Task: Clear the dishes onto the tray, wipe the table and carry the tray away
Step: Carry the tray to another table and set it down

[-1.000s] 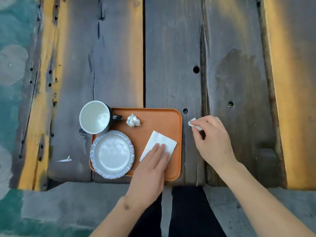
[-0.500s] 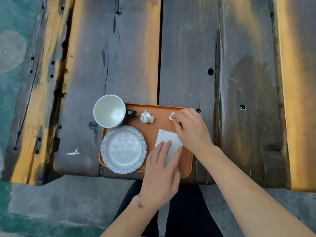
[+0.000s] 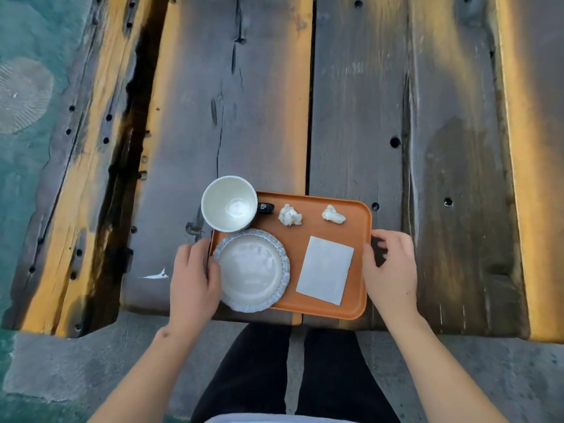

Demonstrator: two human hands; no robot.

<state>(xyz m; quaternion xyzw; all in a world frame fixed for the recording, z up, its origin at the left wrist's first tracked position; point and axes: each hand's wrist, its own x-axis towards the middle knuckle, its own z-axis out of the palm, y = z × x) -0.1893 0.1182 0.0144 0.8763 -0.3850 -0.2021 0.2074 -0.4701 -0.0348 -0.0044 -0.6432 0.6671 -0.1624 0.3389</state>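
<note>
An orange tray (image 3: 308,236) lies at the near edge of the wooden table (image 3: 265,102). On it stand a white mug (image 3: 229,203) at the back left and a scalloped white plate (image 3: 252,270) at the front left. Two crumpled paper balls (image 3: 289,215) (image 3: 333,214) lie along the tray's back, and a flat white napkin (image 3: 325,270) lies at its right. My left hand (image 3: 193,277) grips the tray's left edge beside the plate. My right hand (image 3: 392,271) grips the right edge.
The table is made of weathered planks with gaps, bolt holes and a damp dark patch (image 3: 457,184) at the right. A white smear (image 3: 155,274) marks the plank left of the tray. A concrete bench (image 3: 76,367) and my dark trousers (image 3: 293,377) lie below the table edge.
My right hand dropped the second crumpled paper ball on the tray and moved to the tray's right edge. My left hand left the napkin and took the tray's left edge.
</note>
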